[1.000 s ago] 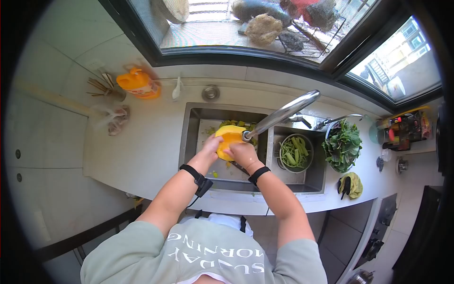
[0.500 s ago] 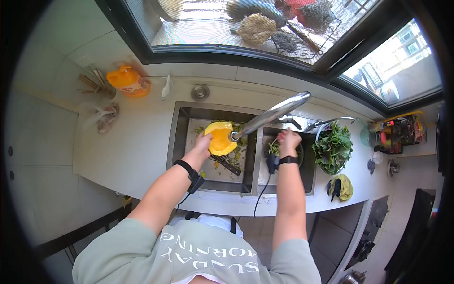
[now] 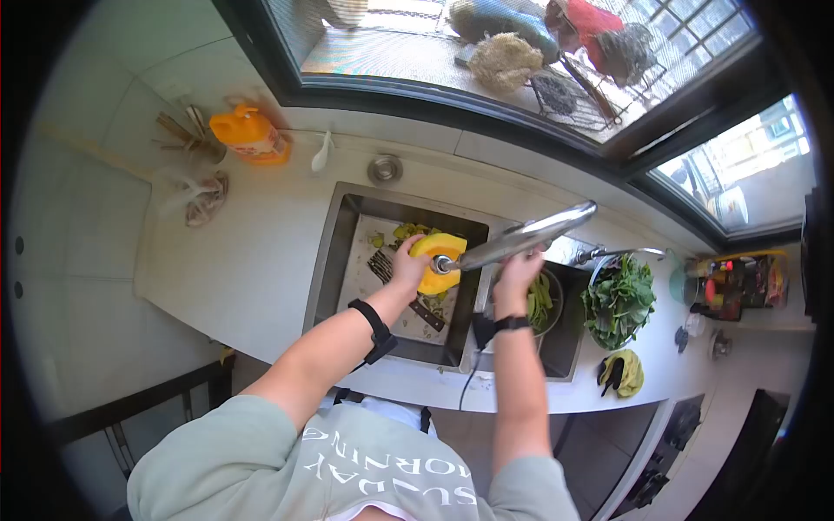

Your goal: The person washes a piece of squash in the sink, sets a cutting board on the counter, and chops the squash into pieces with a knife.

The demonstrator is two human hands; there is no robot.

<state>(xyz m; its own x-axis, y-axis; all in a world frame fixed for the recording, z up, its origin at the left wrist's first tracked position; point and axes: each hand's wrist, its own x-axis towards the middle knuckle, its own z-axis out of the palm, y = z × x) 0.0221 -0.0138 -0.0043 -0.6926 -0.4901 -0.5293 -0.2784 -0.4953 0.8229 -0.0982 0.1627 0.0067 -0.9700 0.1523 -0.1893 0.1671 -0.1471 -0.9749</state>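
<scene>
A hollowed piece of yellow pumpkin is gripped at its left side by my left hand, inside the left sink basin and right below the faucet spout. My right hand reaches up to the base of the faucet, its fingers closed at the handle; the spout partly covers them and motion blurs them. Under the pumpkin lies a knife with a dark handle, among green and yellow peelings. In the right basin, a round bowl with green stems sits close to my right wrist.
A basket of leafy greens stands right of the sink, with a yellow-green cloth nearer the counter edge. On the left are an orange detergent bottle, a white spoon and a plastic bag. A window rises behind the counter.
The pumpkin has tilted and moved slightly right within the basin, still in my left hand. My right hand has moved from above the right bowl toward the faucet base. The view has shifted.
</scene>
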